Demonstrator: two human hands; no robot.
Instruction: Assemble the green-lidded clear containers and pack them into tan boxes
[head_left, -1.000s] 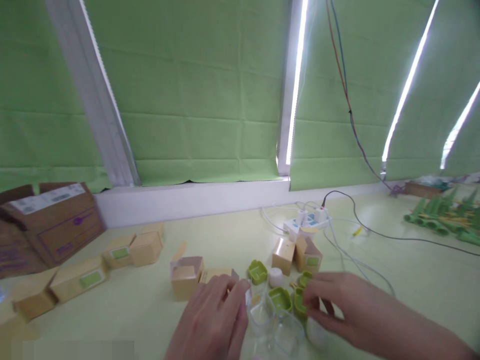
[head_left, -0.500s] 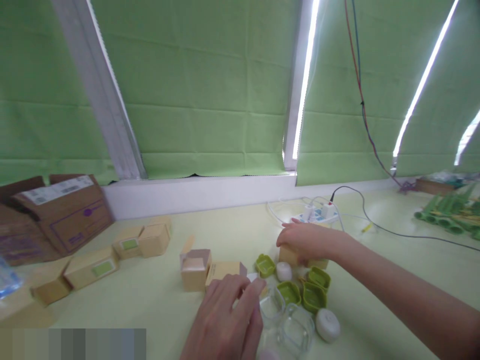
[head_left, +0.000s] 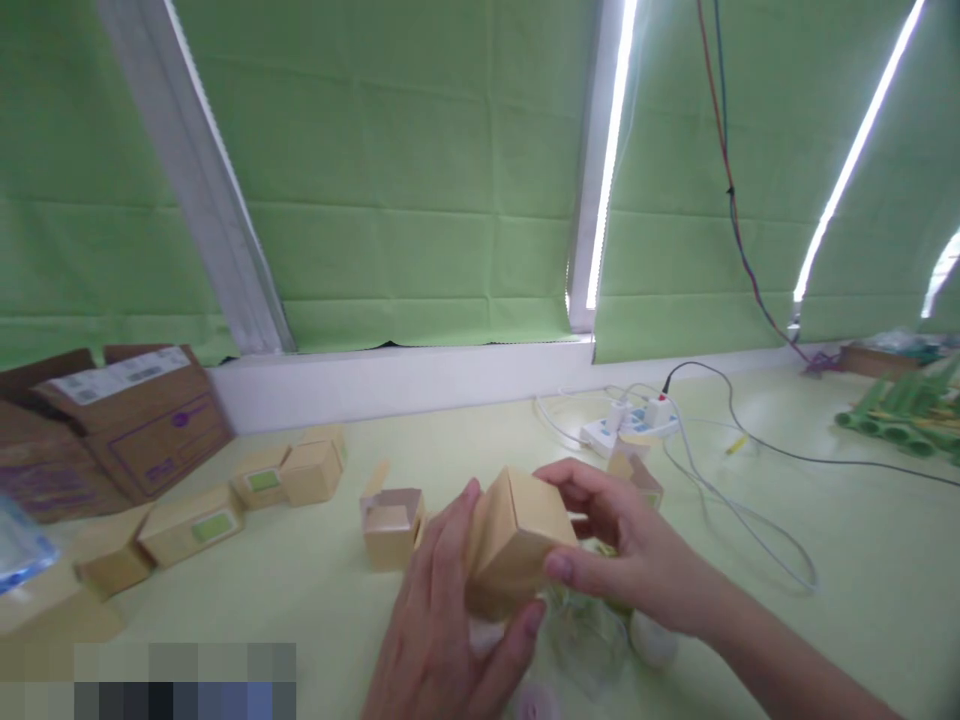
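Fingers on the box

Your left hand [head_left: 442, 620] and right hand [head_left: 637, 560] grip one tan box [head_left: 517, 535], fingers [head_left: 559, 568] clenched around its sides, held just above the surface [head_left: 315, 590], over clear containers [head_left: 585, 640].

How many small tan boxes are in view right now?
7: one in both hands, one open left of it, one behind the right hand, four at left. More may be hidden.
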